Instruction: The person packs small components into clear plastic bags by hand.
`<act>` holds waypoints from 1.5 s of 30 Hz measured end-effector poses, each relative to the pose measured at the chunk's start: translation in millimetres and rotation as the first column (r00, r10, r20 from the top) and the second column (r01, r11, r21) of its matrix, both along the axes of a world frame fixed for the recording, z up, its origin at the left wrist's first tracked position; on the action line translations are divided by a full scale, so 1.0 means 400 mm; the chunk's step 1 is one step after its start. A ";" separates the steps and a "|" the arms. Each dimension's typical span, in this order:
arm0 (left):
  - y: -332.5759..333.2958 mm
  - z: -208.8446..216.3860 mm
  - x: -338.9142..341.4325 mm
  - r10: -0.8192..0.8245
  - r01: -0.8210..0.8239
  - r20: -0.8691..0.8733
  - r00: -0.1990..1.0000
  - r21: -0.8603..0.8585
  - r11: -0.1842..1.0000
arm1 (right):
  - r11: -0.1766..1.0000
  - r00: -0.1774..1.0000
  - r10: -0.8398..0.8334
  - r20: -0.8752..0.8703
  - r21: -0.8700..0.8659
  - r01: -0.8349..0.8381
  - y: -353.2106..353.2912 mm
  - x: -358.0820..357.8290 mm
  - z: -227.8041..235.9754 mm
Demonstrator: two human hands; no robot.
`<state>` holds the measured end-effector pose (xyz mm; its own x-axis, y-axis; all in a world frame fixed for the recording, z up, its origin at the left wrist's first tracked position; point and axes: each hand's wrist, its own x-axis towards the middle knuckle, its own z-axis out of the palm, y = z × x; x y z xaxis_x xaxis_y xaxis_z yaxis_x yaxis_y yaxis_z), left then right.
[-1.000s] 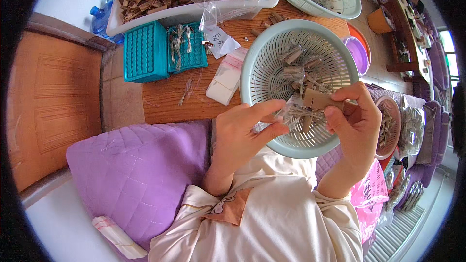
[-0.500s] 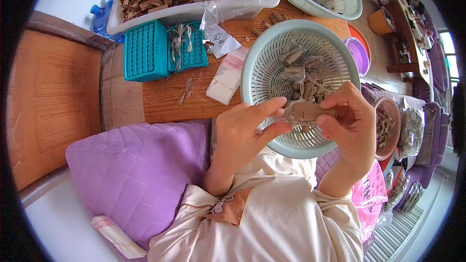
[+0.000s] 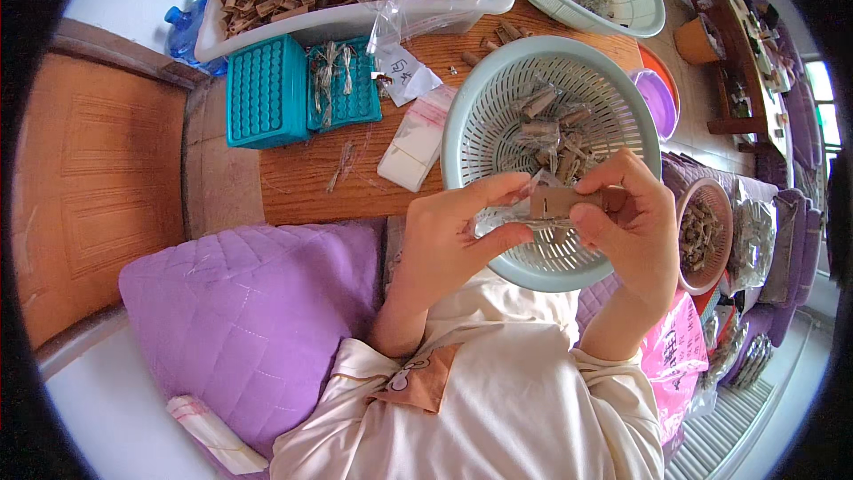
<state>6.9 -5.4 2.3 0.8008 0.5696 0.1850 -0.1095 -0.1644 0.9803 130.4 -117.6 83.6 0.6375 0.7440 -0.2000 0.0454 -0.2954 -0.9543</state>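
Brown piece (image 3: 553, 204): bit right of centre, over the green basket (image 3: 458, 116)
Left hand (image 3: 449, 229): pinching the clear plastic (image 3: 510, 212) beside it
Right hand (image 3: 635, 233): clamped on the brown piece

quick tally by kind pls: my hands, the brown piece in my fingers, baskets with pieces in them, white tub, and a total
Hands: left hand, right hand: 2
Held brown piece: 1
Baskets with pieces: grey-green basket, pale green basket, pink basket: 3
White tub: 1
Total: 7
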 end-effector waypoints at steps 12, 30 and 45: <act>-0.003 -0.006 0.000 0.094 -0.119 0.093 0.991 0.319 0.940 | 0.987 0.995 -0.098 -0.007 -0.132 0.096 0.004 -0.005 0.007; -0.020 0.016 0.001 -0.024 0.029 -0.106 0.994 0.046 0.999 | 0.941 0.827 0.325 0.459 -0.243 -0.235 0.035 0.000 0.018; 0.003 -0.047 0.005 -0.021 0.163 0.230 0.973 -0.622 0.766 | 0.912 0.635 0.323 0.702 -0.051 -0.407 0.052 -0.015 -0.074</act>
